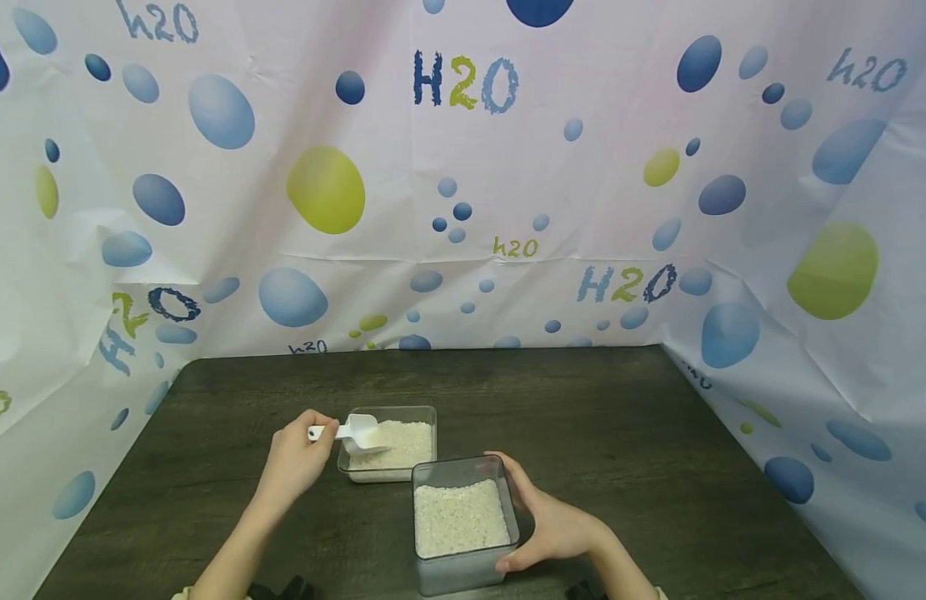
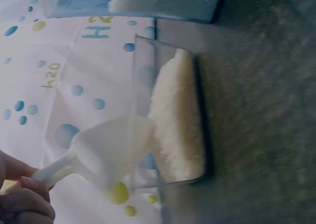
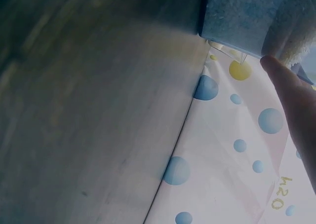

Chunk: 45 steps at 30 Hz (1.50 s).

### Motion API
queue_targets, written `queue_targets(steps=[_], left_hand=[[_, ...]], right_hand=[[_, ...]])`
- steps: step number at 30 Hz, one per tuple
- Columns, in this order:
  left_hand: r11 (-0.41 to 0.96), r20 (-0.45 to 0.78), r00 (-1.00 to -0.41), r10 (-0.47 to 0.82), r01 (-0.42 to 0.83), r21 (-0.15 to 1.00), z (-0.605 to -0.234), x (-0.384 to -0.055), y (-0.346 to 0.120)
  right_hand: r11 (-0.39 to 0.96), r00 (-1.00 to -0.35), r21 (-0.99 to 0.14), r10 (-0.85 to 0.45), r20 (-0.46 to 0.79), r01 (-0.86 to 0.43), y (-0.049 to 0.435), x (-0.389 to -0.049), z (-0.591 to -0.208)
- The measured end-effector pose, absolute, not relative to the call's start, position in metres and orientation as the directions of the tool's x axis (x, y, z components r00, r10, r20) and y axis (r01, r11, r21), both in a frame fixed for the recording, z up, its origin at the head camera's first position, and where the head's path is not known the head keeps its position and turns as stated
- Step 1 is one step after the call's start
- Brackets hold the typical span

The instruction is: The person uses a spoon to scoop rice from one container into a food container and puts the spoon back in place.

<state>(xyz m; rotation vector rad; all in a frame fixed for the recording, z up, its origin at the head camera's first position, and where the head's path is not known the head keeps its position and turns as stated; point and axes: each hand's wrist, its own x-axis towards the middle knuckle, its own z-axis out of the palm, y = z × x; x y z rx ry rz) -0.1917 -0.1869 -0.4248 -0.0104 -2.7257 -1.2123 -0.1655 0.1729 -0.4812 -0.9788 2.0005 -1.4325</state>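
My left hand (image 1: 301, 450) grips the handle of a white scoop (image 1: 362, 433). The scoop's bowl tips over the left side of a low clear container (image 1: 425, 410), and white rice (image 1: 402, 444) lies in that container. In the left wrist view the scoop's lip (image 2: 143, 130) meets the heap of rice (image 2: 177, 120). Nearer to me stands a taller grey see-through container (image 1: 463, 571), also with rice (image 1: 463, 518) in it. My right hand (image 1: 548, 521) holds its right side, thumb at the front corner and fingers along the far right edge.
Both containers are on a dark wooden table (image 1: 568, 400), the low one just behind and left of the tall one. A white curtain (image 1: 402, 167) with blue and green spots surrounds the table at the back and sides.
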Motion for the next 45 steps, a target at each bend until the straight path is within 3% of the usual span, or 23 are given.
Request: queue_targets(steps=[12, 18, 24, 32, 36, 40, 45], left_hand=[[0.811, 0.182, -0.983, 0.033, 0.132, 0.57, -0.401, -0.175, -0.187], [0.815, 0.277, -0.96, 0.03, 0.184, 0.549, -0.396, -0.166, -0.189], [0.767, 0.394, -0.919, -0.009, 0.246, 0.593, -0.399, -0.161, -0.191], [0.601, 0.451, -0.889, -0.076, 0.32, 0.732, -0.398, -0.153, -0.183], [0.454, 0.571, -0.819, 0.054, 0.529, 0.717, -0.403, -0.148, -0.177], [0.302, 0.708, -0.668, 0.229, 0.74, 0.601, -0.414, -0.147, -0.17], [0.235, 0.751, -0.537, 0.384, 0.844, 0.483, -0.422, -0.148, -0.16]], right_hand=[[0.205, -0.629, -0.943, -0.778, 0.007, -0.264, 0.173, -0.165, -0.48], [0.224, -0.635, -0.939, -0.773, -0.008, -0.261, 0.174, -0.165, -0.478], [0.223, -0.639, -0.942, -0.77, -0.012, -0.251, 0.174, -0.165, -0.478], [0.23, -0.642, -0.94, -0.766, -0.015, -0.252, 0.173, -0.165, -0.479], [0.232, -0.642, -0.937, -0.767, -0.011, -0.261, 0.173, -0.165, -0.479], [0.231, -0.644, -0.934, -0.765, -0.002, -0.272, 0.173, -0.165, -0.479], [0.233, -0.651, -0.934, -0.759, 0.001, -0.272, 0.173, -0.165, -0.479]])
